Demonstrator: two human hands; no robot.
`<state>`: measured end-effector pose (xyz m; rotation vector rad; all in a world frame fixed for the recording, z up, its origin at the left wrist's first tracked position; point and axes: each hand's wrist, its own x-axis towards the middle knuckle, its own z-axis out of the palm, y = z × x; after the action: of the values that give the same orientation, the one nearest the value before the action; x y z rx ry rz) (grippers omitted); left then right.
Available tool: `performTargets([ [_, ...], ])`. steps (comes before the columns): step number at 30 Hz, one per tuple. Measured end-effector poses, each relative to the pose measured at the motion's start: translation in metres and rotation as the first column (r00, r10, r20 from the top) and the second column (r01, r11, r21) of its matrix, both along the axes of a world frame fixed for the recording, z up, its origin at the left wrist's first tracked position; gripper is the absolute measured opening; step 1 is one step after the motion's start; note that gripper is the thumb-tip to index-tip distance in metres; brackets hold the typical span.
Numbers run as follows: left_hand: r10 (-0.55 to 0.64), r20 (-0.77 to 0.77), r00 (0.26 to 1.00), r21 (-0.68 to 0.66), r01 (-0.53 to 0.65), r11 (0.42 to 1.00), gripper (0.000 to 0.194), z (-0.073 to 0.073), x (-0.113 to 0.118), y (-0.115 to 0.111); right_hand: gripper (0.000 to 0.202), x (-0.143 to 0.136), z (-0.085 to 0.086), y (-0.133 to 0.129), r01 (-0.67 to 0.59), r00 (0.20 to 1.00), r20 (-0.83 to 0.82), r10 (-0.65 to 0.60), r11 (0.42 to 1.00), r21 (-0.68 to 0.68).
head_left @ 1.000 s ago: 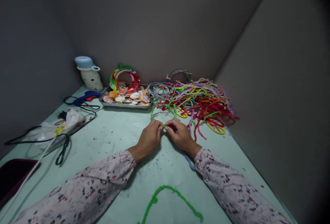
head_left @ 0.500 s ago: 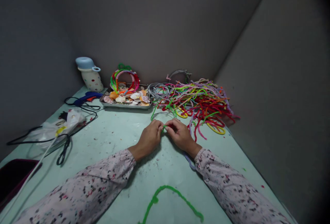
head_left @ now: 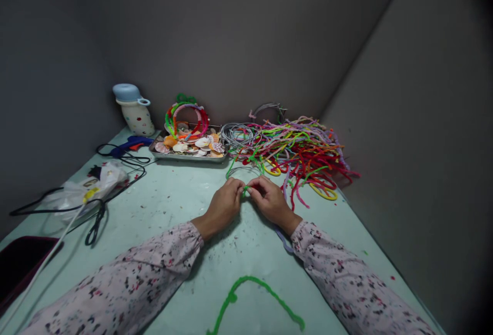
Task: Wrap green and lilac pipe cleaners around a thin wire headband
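My left hand [head_left: 225,202] and my right hand [head_left: 271,201] meet over the middle of the table, thumbs and fingertips pinched close together. Between them shows a short piece of green pipe cleaner [head_left: 245,190], gripped from both sides. A grey wire hoop [head_left: 243,168] curves out beyond my fingertips, with green strands at its sides; where it runs inside my hands is hidden. Nearer to me a bent green pipe cleaner [head_left: 265,286] lies on the table in an arch.
Behind my hands stand a metal tray [head_left: 188,158] of seashells with colourful hoops, a wire coil [head_left: 239,137], and a pile of pipe cleaners [head_left: 304,150]. At left are a bottle [head_left: 134,111], a blue glue gun [head_left: 127,146], black cable [head_left: 100,222] and a plastic bag [head_left: 103,178].
Both hands stay in nearly the same place, still pinching the green pipe cleaner. A little more of its green shows between the fingertips.
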<state>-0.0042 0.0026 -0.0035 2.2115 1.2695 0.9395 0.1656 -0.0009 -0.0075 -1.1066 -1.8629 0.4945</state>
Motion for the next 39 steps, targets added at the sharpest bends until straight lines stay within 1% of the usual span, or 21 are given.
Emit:
performTargets([
  [4, -0.006, -0.017, 1.000, 0.006, 0.006, 1.000, 0.020, -0.001, -0.001, 0.001, 0.007, 0.000, 0.001, -0.001, -0.008, 1.000, 0.002, 0.008, 1.000, 0.007],
  [8, 0.011, 0.025, 1.000, 0.025, -0.012, 1.000, 0.017, 0.004, 0.001, -0.003, 0.007, -0.001, 0.002, 0.000, 0.002, 1.000, -0.023, -0.002, 1.000, -0.017],
  [10, 0.059, 0.099, 0.993, 0.049, -0.064, 0.997, 0.014, 0.008, 0.003, -0.006, 0.008, -0.001, 0.002, 0.001, 0.016, 0.998, -0.063, -0.018, 0.999, -0.034],
  [12, 0.127, 0.195, 0.972, 0.071, -0.143, 0.987, 0.025, 0.012, 0.003, -0.009, 0.010, 0.000, 0.000, 0.003, 0.037, 0.991, -0.126, -0.044, 0.997, -0.061],
  [14, 0.169, 0.233, 0.958, 0.092, -0.195, 0.977, 0.020, 0.014, 0.003, -0.011, 0.012, 0.002, -0.001, 0.004, 0.056, 0.978, -0.196, -0.077, 0.992, -0.109],
  [15, 0.173, 0.228, 0.958, 0.095, -0.199, 0.975, 0.015, 0.014, 0.003, -0.011, 0.014, 0.002, -0.003, 0.005, 0.065, 0.970, -0.224, -0.093, 0.989, -0.129],
  [17, 0.153, 0.190, 0.970, 0.079, -0.170, 0.982, 0.011, 0.012, 0.003, -0.011, 0.016, 0.003, -0.004, 0.006, 0.078, 0.959, -0.259, -0.116, 0.985, -0.153],
  [21, 0.059, 0.087, 0.994, 0.039, -0.062, 0.997, 0.026, 0.006, 0.004, -0.010, 0.017, 0.002, -0.005, 0.006, 0.082, 0.959, -0.255, -0.120, 0.984, -0.158],
  [23, 0.029, 0.027, 0.999, 0.040, -0.030, 0.999, 0.024, 0.004, 0.005, -0.009, 0.016, 0.002, -0.004, 0.006, 0.083, 0.959, -0.257, -0.122, 0.984, -0.156],
  [25, 0.032, -0.015, 0.999, 0.052, -0.031, 0.998, 0.019, 0.004, 0.005, -0.010, 0.016, 0.002, -0.003, 0.006, 0.088, 0.956, -0.264, -0.127, 0.984, -0.153],
  [27, 0.057, -0.012, 0.998, 0.077, -0.056, 0.995, 0.017, 0.005, 0.005, -0.011, 0.016, 0.002, -0.002, 0.006, 0.102, 0.954, -0.266, -0.140, 0.983, -0.152],
  [30, 0.093, 0.046, 0.995, 0.127, -0.098, 0.987, 0.020, 0.008, 0.004, -0.013, 0.016, 0.002, -0.002, 0.007, 0.143, 0.946, -0.268, -0.180, 0.978, -0.153],
  [33, 0.097, 0.086, 0.992, 0.198, -0.112, 0.974, 0.022, 0.013, 0.004, -0.015, 0.016, 0.002, -0.001, 0.008, 0.161, 0.938, -0.282, -0.203, 0.973, -0.164],
  [36, 0.032, 0.103, 0.994, 0.292, -0.061, 0.955, 0.021, 0.016, 0.004, -0.019, 0.017, 0.002, 0.001, 0.009, 0.130, 0.926, -0.324, -0.192, 0.970, -0.203],
  [39, -0.094, 0.073, 0.993, 0.339, 0.065, 0.939, 0.028, 0.017, 0.004, -0.021, 0.019, 0.003, 0.003, 0.009, 0.093, 0.900, -0.394, -0.187, 0.965, -0.245],
])
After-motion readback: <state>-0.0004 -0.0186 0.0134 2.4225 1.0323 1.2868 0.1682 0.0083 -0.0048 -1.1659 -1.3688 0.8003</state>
